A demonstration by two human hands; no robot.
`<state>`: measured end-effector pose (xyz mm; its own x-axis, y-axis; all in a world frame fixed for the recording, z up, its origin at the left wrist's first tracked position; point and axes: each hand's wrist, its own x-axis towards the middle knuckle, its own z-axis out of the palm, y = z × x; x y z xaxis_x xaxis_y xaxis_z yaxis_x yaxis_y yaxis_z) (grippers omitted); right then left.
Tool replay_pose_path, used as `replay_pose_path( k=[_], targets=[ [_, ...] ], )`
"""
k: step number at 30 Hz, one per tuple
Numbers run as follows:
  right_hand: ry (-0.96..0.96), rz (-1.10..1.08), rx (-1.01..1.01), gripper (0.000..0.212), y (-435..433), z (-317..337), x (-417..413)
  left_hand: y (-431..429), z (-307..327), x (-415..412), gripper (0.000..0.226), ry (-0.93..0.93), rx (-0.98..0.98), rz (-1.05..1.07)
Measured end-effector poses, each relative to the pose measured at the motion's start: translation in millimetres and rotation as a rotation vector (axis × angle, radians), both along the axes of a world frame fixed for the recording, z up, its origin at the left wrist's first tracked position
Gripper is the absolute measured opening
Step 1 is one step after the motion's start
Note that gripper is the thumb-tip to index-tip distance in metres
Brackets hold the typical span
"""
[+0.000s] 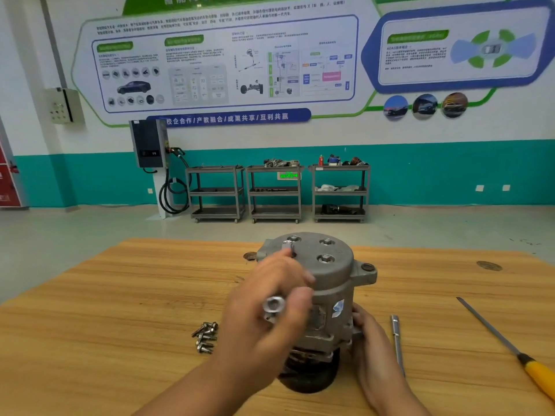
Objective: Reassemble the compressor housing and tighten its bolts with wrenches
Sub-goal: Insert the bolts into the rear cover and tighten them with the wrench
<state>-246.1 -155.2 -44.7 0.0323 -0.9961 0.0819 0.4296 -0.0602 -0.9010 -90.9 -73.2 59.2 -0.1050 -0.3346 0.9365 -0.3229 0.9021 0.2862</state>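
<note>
Standing upright near the middle of the worktop (120, 295), pulley end down, the compressor (333, 283) has its housing cap on top, with several seated bolts (326, 259) showing in the cap face. The left hand (264, 322) is curled round a silver wrench (274, 306), whose far end sits at the bolt nearest the cap's left edge. The tool is blurred, so I cannot tell whether it is fully seated on the head. The right hand (371, 337) is on the other side, well apart from the left, with its fingers bent round the compressor's lower flank to brace it.

I judge this to be the tightening stage, and the risks follow from that:

- **Slipping:** a wrench only half on the head could slip off and round the corners.
- **Tipping:** the body stands tall on a narrow dark pulley, so a hard sideways pull could tip or spin it if the bracing hand loosens.
- **Uneven seating:** tightening one bolt hard before the others could pull the cap down unevenly.

A heap of loose bolts (206, 337) lies just left of the compressor, which suggests some fasteners are not yet fitted. To the right lie a slim steel bar (397, 340) and, farther out, a yellow-handled tool (534, 373).
</note>
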Motion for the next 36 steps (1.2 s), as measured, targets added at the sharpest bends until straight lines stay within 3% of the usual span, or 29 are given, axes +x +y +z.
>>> replay_pose_path(
  k=[10,13,17,23,25,28,30,34,36],
  targets=[
    [-0.003,-0.043,0.017,0.035,-5.3,-8.6,2.0,-17.4,6.9,43.3,0.022,0.885,0.391,-0.205],
    [0.004,-0.036,0.018,0.035,-5.6,-9.5,2.2,-41.2,19.9,51.1,0.019,1.004,0.532,-0.202],
    [-0.011,-0.035,0.016,0.038,-7.2,-8.9,0.5,-80.4,39.0,54.1,0.014,0.995,0.814,-0.161],
    [-0.019,-0.035,0.029,0.041,-8.2,-8.5,0.1,-123.6,71.2,31.8,0.023,0.661,1.176,0.057],
    [-0.028,-0.031,0.030,0.041,-8.0,-7.7,-0.2,-134.1,79.6,19.5,0.029,0.441,1.255,0.190],
    [-0.055,-0.002,0.035,0.040,-7.5,-6.7,-0.7,-144.5,92.3,-2.0,0.034,-0.053,1.291,0.374],
    [-0.067,0.023,0.042,0.039,-7.8,-5.0,-2.4,-147.9,100.0,-21.5,0.029,-0.409,1.218,0.443],
    [-0.051,0.033,0.079,0.033,-7.3,-1.6,-2.3,-132.3,104.3,-70.3,0.034,-1.245,0.676,0.665],
    [-0.046,0.036,0.070,0.034,-5.9,-0.4,-1.9,-119.3,96.5,-92.6,0.030,-1.352,0.507,0.664]
  ],
)
